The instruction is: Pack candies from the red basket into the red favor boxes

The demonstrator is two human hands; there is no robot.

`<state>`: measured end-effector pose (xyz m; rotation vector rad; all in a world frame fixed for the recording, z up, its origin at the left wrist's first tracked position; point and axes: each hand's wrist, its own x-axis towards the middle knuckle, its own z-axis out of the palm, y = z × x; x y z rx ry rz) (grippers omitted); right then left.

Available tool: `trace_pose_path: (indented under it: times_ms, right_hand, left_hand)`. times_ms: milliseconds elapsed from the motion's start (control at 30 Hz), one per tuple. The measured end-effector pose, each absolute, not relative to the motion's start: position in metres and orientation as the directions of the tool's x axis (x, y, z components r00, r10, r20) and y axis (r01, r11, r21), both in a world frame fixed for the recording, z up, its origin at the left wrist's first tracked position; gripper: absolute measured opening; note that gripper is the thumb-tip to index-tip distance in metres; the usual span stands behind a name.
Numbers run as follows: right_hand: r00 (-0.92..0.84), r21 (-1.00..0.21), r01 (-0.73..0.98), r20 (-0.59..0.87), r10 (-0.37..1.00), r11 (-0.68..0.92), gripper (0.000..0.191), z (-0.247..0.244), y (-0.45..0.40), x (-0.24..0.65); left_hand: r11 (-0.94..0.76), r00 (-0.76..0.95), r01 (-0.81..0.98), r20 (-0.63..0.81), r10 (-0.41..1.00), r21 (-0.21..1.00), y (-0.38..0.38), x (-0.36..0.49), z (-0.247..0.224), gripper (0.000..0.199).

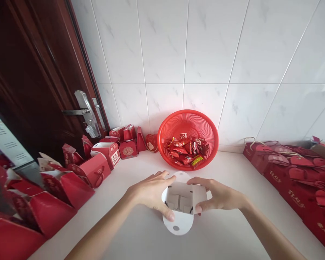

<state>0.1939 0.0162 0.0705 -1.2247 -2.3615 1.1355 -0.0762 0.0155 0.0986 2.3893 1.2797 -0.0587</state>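
Observation:
A small folding paper gift box [180,195] stands on the white table in front of me, its top open and its white inside showing. Its rounded front flap [176,228], with a hole in it, is folded outward, and another rounded flap leans out at the back. My left hand [154,193] spans the box's left side, thumb at the front edge and fingers toward the back. On the other side, my right hand [215,195] grips the right side flap [199,198] between thumb and fingers. Inside the box I see only bare folded panels.
A red plastic basket [188,122] holding wrapped sweets [188,150] tilts against the tiled wall behind the box. Several red gift boxes [97,168] line the left side, near a dark door [43,72]. Red gift bags [284,180] stand along the right.

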Motion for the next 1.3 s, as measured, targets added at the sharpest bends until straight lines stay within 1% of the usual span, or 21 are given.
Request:
trace_pose_path:
  times_ms: [67,133,167,233,300,333,433,467,533,567,667,767,967,1100,1300]
  right_hand:
    - [-0.604,-0.767,0.538,-0.061,0.795,0.35,0.073,0.072,0.017,0.195]
    - [-0.578,-0.813,0.458,0.034,0.815,0.358,0.064,0.073,0.018,0.196]
    - [-0.555,-0.83,0.418,0.089,0.827,0.37,0.058,0.074,0.02,0.197]
    - [-0.497,-0.845,0.36,0.184,0.848,0.395,0.048,0.074,0.024,0.199]
    - [-0.43,-0.857,0.328,0.239,0.87,0.397,0.046,0.07,0.032,0.2]
    - [-0.396,-0.869,0.315,0.245,0.885,0.382,0.048,0.065,0.036,0.2]
    - [-0.273,-0.918,0.272,0.214,0.938,0.288,0.052,0.042,0.05,0.196]
    - [-0.227,-0.931,0.254,0.206,0.952,0.262,0.054,0.031,0.053,0.192]
    - [-0.136,-0.95,0.215,0.202,0.97,0.228,0.054,0.008,0.059,0.182]
    - [-0.102,-0.953,0.214,0.196,0.975,0.214,0.055,-0.004,0.06,0.177]
    - [-0.057,-0.934,0.272,0.223,0.973,0.23,0.051,-0.031,0.061,0.165]
    - [-0.071,-0.923,0.291,0.242,0.968,0.252,0.048,-0.041,0.06,0.161]
    - [-0.091,-0.918,0.306,0.236,0.968,0.252,0.045,-0.04,0.06,0.162]
    - [-0.105,-0.917,0.316,0.221,0.97,0.243,0.04,-0.04,0.06,0.161]
    - [-0.115,-0.916,0.309,0.232,0.966,0.257,0.038,-0.041,0.059,0.161]
  left_hand:
    - [-0.5,0.598,0.78,-0.215,0.772,0.375,0.015,-0.079,0.1,0.113]
    - [-0.514,0.628,0.737,-0.163,0.761,0.438,0.015,-0.081,0.102,0.107]
    - [-0.527,0.645,0.7,-0.109,0.757,0.482,0.015,-0.081,0.103,0.1]
    - [-0.549,0.635,0.621,0.052,0.771,0.559,0.02,-0.082,0.104,0.077]
    - [-0.546,0.541,0.593,0.209,0.814,0.592,0.031,-0.082,0.102,0.055]
    - [-0.536,0.478,0.602,0.271,0.836,0.591,0.039,-0.082,0.099,0.047]
    - [-0.497,0.337,0.668,0.37,0.866,0.554,0.07,-0.08,0.087,0.031]
    - [-0.491,0.31,0.694,0.397,0.864,0.526,0.081,-0.079,0.083,0.03]
    - [-0.482,0.293,0.75,0.427,0.856,0.452,0.103,-0.073,0.074,0.038]
    - [-0.472,0.288,0.777,0.432,0.855,0.416,0.112,-0.07,0.07,0.039]
    - [-0.448,0.277,0.819,0.436,0.856,0.359,0.133,-0.061,0.062,0.033]
    - [-0.438,0.247,0.821,0.464,0.85,0.366,0.143,-0.056,0.055,0.032]
    - [-0.466,0.244,0.802,0.507,0.827,0.374,0.147,-0.054,0.046,0.029]
    - [-0.495,0.256,0.764,0.509,0.822,0.415,0.149,-0.051,0.047,0.026]
    - [-0.538,0.245,0.695,0.546,0.801,0.478,0.155,-0.044,0.056,0.029]
